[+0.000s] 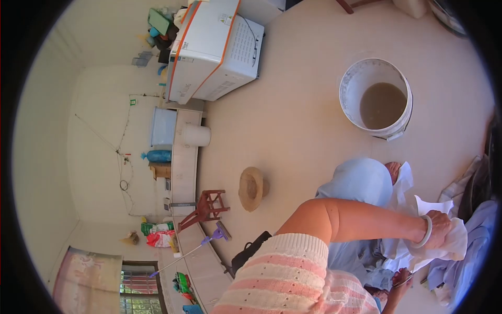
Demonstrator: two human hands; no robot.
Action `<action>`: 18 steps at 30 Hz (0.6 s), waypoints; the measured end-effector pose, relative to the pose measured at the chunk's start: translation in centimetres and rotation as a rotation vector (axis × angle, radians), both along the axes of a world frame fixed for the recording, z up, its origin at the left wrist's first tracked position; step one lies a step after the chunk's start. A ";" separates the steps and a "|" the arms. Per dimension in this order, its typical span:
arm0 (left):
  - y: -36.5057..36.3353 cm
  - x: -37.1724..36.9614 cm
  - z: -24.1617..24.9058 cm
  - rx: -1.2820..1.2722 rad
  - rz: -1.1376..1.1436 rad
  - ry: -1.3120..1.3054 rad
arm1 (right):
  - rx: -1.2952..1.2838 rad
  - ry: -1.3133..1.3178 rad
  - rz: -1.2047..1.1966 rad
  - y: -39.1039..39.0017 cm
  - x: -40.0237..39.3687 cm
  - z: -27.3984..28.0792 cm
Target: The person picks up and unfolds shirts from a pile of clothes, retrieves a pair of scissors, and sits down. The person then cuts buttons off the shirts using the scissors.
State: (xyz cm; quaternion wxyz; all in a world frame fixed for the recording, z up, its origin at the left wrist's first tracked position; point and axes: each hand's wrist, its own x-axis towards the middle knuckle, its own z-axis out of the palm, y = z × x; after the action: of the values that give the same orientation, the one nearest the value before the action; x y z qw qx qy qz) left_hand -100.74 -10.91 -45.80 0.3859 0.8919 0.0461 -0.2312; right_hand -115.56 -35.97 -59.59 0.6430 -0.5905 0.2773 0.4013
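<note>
My left hand [438, 230], with a pale bangle at its wrist, is closed on bunched white cloth [454, 242]. More of this cloth hangs over my lower leg and spreads toward the foot. Lower in the view, my right hand [401, 278] is closed around a thin metal tool that looks like scissors [405, 281]; its blades are mostly hidden. Right of both hands lies a pile of blue and lilac clothing [473, 251]. My bent knee in light-blue trousers [358, 180] is just beyond my left forearm.
On the floor ahead stands a white bucket [348, 99] holding murky brown water. A straw hat [251, 189], a dark red stool [209, 206] and a purple-headed mop [214, 235] are to the left. A large white machine [214, 52] with orange trim stands at the back.
</note>
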 end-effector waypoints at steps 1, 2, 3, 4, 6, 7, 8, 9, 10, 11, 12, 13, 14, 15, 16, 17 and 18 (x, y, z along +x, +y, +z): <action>0.5 -0.1 0.0 -0.016 0.005 0.018 | 0.028 0.020 0.083 -1.3 0.7 -1.1; 0.6 -0.2 -0.2 0.010 0.004 -0.001 | 0.047 0.044 0.166 -2.8 0.8 -2.9; 0.8 -0.1 -0.6 0.009 -0.015 -0.013 | 0.052 0.063 0.175 -5.6 0.3 -7.6; 1.1 0.0 -0.7 0.006 -0.028 -0.026 | 0.054 0.080 0.190 -7.2 0.5 -12.0; 1.2 0.0 -0.2 0.066 -0.061 -0.009 | 0.046 0.052 0.126 -4.5 1.6 -9.0; 1.1 -0.3 0.1 0.040 -0.115 -0.079 | 0.020 0.043 0.051 -2.8 2.6 -5.5; 0.9 -0.5 0.3 0.015 -0.168 -0.149 | -0.010 0.032 -0.020 -1.8 3.6 -3.6; 0.8 -0.6 0.3 -0.018 -0.181 -0.180 | -0.020 -0.106 -0.016 -1.6 3.4 -4.2; 0.6 -0.4 0.0 -0.059 -0.172 -0.210 | -0.015 -0.164 0.032 -1.0 3.3 -4.9; 0.1 -0.3 -0.5 -0.109 -0.166 -0.231 | -0.006 -0.197 0.090 -0.1 3.2 -5.0; -0.3 0.2 -1.3 -0.163 -0.147 -0.259 | 0.005 -0.229 0.141 1.2 3.1 -5.1; -0.8 1.0 -1.9 -0.221 -0.121 -0.294 | 0.013 -0.265 0.175 2.0 3.5 -5.0; -1.3 1.9 -2.6 -0.284 -0.085 -0.330 | 0.023 -0.306 0.208 3.1 3.4 -4.7; -1.6 2.6 -3.0 -0.338 -0.047 -0.367 | 0.028 -0.345 0.239 3.7 3.8 -4.3; -1.5 3.1 -3.2 -0.388 -0.009 -0.397 | 0.035 -0.383 0.263 4.6 3.7 -4.1; -1.6 3.5 -3.4 -0.416 0.023 -0.427 | 0.036 -0.418 0.286 5.2 3.9 -3.9; -1.7 3.4 -3.2 -0.439 0.039 -0.448 | 0.032 -0.450 0.307 5.8 3.9 -3.7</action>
State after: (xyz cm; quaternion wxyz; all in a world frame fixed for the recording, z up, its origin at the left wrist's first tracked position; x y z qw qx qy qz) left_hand -97.30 -12.61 -49.03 0.5743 0.8149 -0.0743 -0.0259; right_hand -111.62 -30.22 -63.25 0.6293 -0.6896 0.0282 0.3572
